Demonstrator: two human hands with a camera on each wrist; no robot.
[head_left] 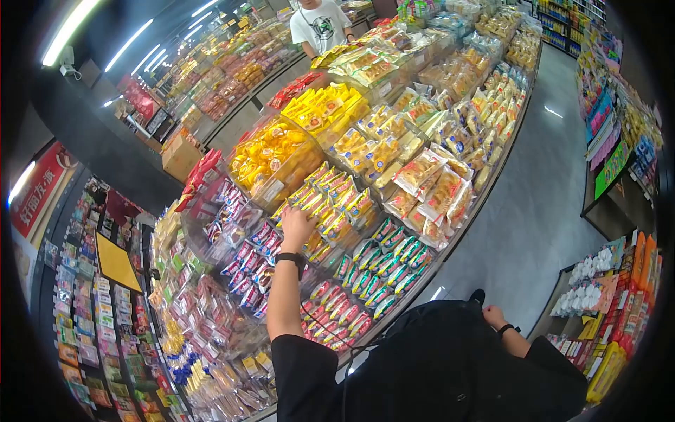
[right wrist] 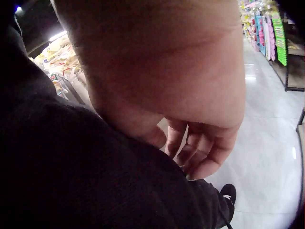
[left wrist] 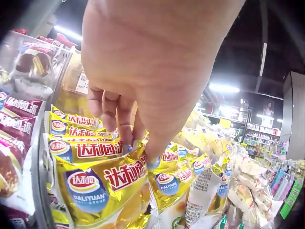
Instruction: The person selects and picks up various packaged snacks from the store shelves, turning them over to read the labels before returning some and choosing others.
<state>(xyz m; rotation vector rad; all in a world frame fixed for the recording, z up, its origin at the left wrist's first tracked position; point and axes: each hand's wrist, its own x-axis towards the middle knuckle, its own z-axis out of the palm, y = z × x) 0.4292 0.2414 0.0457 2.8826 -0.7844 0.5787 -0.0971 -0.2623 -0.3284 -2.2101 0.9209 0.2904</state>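
Observation:
My left hand [head_left: 298, 226] reaches into a bin of yellow snack packets in the head view. In the left wrist view its thumb and fingers pinch the top edge of a yellow Daliyuan snack packet [left wrist: 102, 188], which stands at the front of a row. More yellow packets [left wrist: 76, 131] stand close behind, and others [left wrist: 169, 183] sit to the right. The right hand [head_left: 494, 316] hangs low by my side, holding nothing. Its fingers curl loosely beside the dark clothing [right wrist: 95, 176] in the right wrist view.
Purple-wrapped packets [head_left: 246, 257] fill the bin on the left; green ones [head_left: 385, 264] and pink ones [head_left: 336, 313] lie nearer me. Clear dividers separate the bins. A person in a white T-shirt [head_left: 320, 29] stands beyond the display. To the right runs a grey floor aisle [head_left: 541, 155] with shelves.

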